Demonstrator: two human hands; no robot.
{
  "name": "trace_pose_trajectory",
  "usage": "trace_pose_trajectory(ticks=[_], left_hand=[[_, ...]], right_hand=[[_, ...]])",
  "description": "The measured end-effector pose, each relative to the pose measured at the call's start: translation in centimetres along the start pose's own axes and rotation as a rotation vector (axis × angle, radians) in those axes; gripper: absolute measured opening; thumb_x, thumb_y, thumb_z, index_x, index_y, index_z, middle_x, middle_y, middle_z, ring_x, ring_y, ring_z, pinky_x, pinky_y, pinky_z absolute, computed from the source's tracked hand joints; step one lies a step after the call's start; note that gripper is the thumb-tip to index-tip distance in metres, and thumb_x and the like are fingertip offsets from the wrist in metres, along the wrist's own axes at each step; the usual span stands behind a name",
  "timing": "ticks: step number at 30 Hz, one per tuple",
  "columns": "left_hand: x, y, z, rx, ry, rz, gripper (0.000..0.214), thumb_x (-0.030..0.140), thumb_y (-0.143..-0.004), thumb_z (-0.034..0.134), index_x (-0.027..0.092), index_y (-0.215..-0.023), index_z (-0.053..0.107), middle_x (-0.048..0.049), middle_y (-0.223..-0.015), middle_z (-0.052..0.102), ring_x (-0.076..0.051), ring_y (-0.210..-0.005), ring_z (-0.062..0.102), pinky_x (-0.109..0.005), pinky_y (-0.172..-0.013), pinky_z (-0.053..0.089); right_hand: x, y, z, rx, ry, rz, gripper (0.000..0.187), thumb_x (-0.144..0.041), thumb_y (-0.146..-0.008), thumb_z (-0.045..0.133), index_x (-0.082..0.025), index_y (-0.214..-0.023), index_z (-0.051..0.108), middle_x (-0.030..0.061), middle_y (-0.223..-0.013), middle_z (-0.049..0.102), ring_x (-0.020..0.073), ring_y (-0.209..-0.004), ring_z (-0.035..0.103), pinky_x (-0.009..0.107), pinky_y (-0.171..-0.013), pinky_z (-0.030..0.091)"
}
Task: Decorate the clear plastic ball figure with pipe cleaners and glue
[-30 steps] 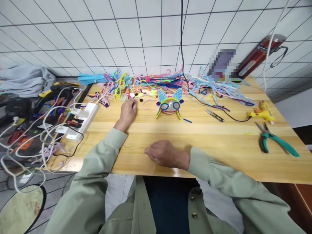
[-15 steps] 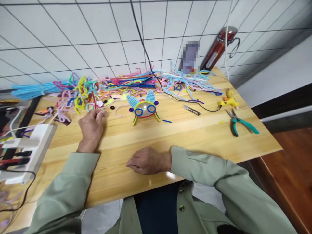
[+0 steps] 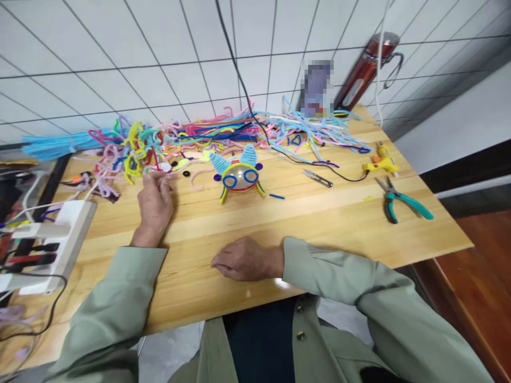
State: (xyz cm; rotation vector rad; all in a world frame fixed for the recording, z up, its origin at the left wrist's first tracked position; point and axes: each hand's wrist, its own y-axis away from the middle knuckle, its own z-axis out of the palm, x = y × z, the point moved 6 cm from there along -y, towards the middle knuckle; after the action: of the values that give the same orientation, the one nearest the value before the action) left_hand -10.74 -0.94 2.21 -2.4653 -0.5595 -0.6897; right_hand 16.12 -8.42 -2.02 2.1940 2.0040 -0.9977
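Note:
A pipe-cleaner animal figure (image 3: 240, 177) stands upright in the middle of the table, with light blue ears, blue ring eyes, a clear domed face and yellow legs. My left hand (image 3: 155, 205) rests to its left at the near edge of the pipe-cleaner pile (image 3: 138, 141). Its fingers are curled, and whatever lies under them is hidden. A red pipe cleaner (image 3: 155, 157) sticks up just beyond these fingers. Closer to me, my right hand (image 3: 241, 259) lies closed on the wood, with nothing visible in it. A short blue piece (image 3: 277, 196) lies right of the figure.
Thread snips (image 3: 318, 178), green-handled pliers (image 3: 399, 199) and a yellow glue gun (image 3: 381, 166) lie to the right, the gun's black cord crossing the table. A white power strip (image 3: 67, 244) stands left. Behind are a red thermos (image 3: 367, 72) and a blurred upright object (image 3: 316, 88).
My left hand's fist has loosened a little, with its fingers reaching slightly forward toward the pile. My right hand stays put. The whole view has shifted slightly.

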Motion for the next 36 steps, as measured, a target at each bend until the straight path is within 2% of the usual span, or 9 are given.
trace_pose_trajectory(ticks=[4,10,17,20,22,24,26,30,36], left_hand=[[-0.5,-0.1,0.3,0.011,0.013,-0.029,0.012,0.029,-0.105,0.058,0.023,-0.099,0.067,-0.0019,-0.087,0.079,-0.021,-0.071,0.069,-0.038,-0.089,0.056],[-2.0,-0.5,0.7,0.023,0.025,-0.071,0.030,0.034,-0.102,0.068,0.024,-0.076,0.058,0.0025,-0.065,0.066,-0.019,-0.064,0.061,-0.034,-0.084,0.051],[-3.2,-0.7,1.0,0.099,-0.048,0.024,0.051,0.044,-0.101,0.071,0.023,-0.062,0.046,0.0038,-0.058,0.040,-0.015,-0.058,0.043,-0.034,-0.073,0.038],[-3.8,-0.8,1.4,0.117,0.007,0.045,0.033,0.044,-0.096,0.077,0.022,-0.078,0.061,0.0026,-0.066,0.052,-0.018,-0.063,0.053,-0.035,-0.077,0.045],[-4.1,-0.8,1.7,0.099,0.037,0.073,0.024,0.041,-0.094,0.079,0.021,-0.104,0.071,-0.0009,-0.081,0.066,-0.022,-0.074,0.063,-0.038,-0.084,0.052],[-4.2,-0.9,1.7,0.102,0.054,0.114,0.039,0.038,-0.095,0.078,0.021,-0.129,0.070,-0.0067,-0.101,0.074,-0.026,-0.091,0.071,-0.042,-0.095,0.056],[-4.2,-0.9,1.4,0.131,0.060,0.147,0.047,0.035,-0.098,0.076,0.021,-0.141,0.066,-0.0120,-0.119,0.075,-0.030,-0.108,0.072,-0.046,-0.105,0.055],[-3.6,-0.6,0.7,0.156,0.041,0.173,0.026,0.033,-0.104,0.067,0.022,-0.127,0.074,-0.0119,-0.119,0.078,-0.032,-0.116,0.072,-0.052,-0.109,0.051],[-0.9,0.4,-0.1,0.096,-0.017,0.176,0.026,0.038,-0.108,0.060,0.024,-0.092,0.075,-0.0033,-0.072,0.070,-0.030,-0.086,0.070,-0.051,-0.102,0.045]], right_hand=[[0.0,0.1,-0.7,0.048,-0.034,-0.002,0.021,-0.027,-0.116,0.053,-0.020,-0.109,0.072,0.0031,-0.092,0.084,0.0165,-0.082,0.077,0.030,-0.067,0.048],[-0.2,0.1,-1.3,0.093,-0.062,-0.022,0.021,-0.025,-0.116,0.053,-0.021,-0.106,0.071,0.0027,-0.089,0.084,0.0159,-0.079,0.077,0.030,-0.068,0.049],[-0.3,0.1,-1.7,0.132,-0.077,-0.030,0.021,-0.021,-0.114,0.052,-0.020,-0.105,0.070,0.0017,-0.088,0.083,0.0153,-0.076,0.076,0.028,-0.067,0.050],[-0.3,0.1,-1.8,0.146,-0.075,-0.038,0.021,-0.020,-0.114,0.052,-0.020,-0.103,0.070,0.0020,-0.087,0.082,0.0155,-0.074,0.075,0.029,-0.066,0.049],[-0.3,0.1,-1.8,0.153,-0.078,-0.039,0.021,-0.019,-0.114,0.052,-0.020,-0.104,0.070,0.0021,-0.088,0.083,0.0156,-0.075,0.076,0.029,-0.066,0.049],[-0.3,0.2,-1.8,0.147,-0.078,-0.037,0.020,-0.019,-0.114,0.052,-0.020,-0.105,0.070,0.0021,-0.088,0.083,0.0157,-0.075,0.076,0.029,-0.066,0.049],[-0.2,0.2,-1.6,0.125,-0.075,-0.029,0.020,-0.020,-0.114,0.052,-0.020,-0.106,0.071,0.0024,-0.089,0.083,0.0157,-0.077,0.076,0.029,-0.067,0.049],[-0.1,0.0,-1.1,0.086,-0.048,-0.013,0.021,-0.024,-0.116,0.052,-0.020,-0.111,0.072,0.0036,-0.093,0.084,0.0157,-0.082,0.077,0.029,-0.069,0.049],[0.0,-0.7,-0.5,0.004,0.021,0.004,0.025,-0.028,-0.118,0.051,-0.019,-0.110,0.073,0.0033,-0.095,0.084,0.0162,-0.085,0.076,0.031,-0.063,0.041]])
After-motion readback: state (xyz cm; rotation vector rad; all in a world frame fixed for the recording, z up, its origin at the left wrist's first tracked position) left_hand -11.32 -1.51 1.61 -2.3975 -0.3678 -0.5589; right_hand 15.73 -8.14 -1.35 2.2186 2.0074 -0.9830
